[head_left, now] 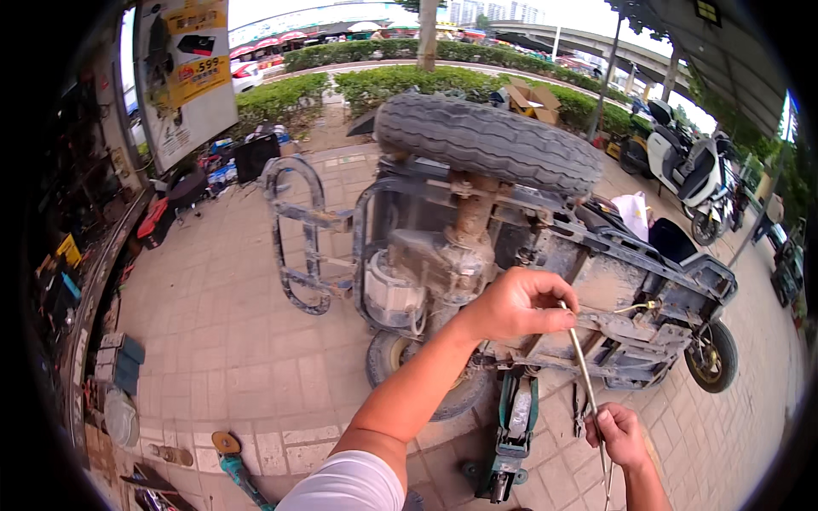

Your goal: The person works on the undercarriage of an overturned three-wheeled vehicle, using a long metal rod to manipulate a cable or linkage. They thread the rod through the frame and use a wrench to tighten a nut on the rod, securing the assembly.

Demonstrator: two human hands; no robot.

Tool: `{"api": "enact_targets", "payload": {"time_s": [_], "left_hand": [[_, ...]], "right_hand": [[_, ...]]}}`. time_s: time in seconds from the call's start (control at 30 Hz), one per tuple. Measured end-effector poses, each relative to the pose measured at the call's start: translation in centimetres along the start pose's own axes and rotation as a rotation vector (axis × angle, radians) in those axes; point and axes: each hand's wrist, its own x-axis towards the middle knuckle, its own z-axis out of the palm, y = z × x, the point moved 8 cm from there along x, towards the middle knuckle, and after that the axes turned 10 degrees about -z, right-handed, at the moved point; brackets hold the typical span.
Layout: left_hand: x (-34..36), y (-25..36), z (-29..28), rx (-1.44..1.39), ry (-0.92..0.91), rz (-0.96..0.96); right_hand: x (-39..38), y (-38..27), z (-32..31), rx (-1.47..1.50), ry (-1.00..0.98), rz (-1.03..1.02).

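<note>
A long, thin metal rod or cable (581, 353) slants between my hands. My left hand (521, 305) pinches its upper end between thumb and fingers, in front of the tipped vehicle's underside. Lower and to the right, my right hand (620, 434) is closed around its lower part, and thin ends hang below that fist. Whether it is stiff or flexible I cannot tell. Behind it, a muddy three-wheeled vehicle (596, 285) lies on its side, its axle and chassis facing me. One rear tyre (490, 145) is on top; the other (460, 396) is by the paving.
A green floor jack (515, 426) stands beside the vehicle, with a slim dark tool (578, 410) near it. At lower left lies a teal angle grinder (239, 468). A grey toolbox (119, 362) and a cluttered workbench line the left; parked scooters (686, 162) stand at right.
</note>
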Motion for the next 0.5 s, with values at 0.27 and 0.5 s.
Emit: {"api": "enact_targets", "payload": {"time_s": [0.27,0.5], "left_hand": [[0.4,1.0,-0.4,-0.203,0.052,0.187],[1.6,-0.1,2.3,-0.515,0.070,0.195]], "right_hand": [[0.0,-0.7,0.9,-0.081,-0.103,-0.100],[0.2,-1.9,0.1,-0.217,0.093,-0.247]]}}
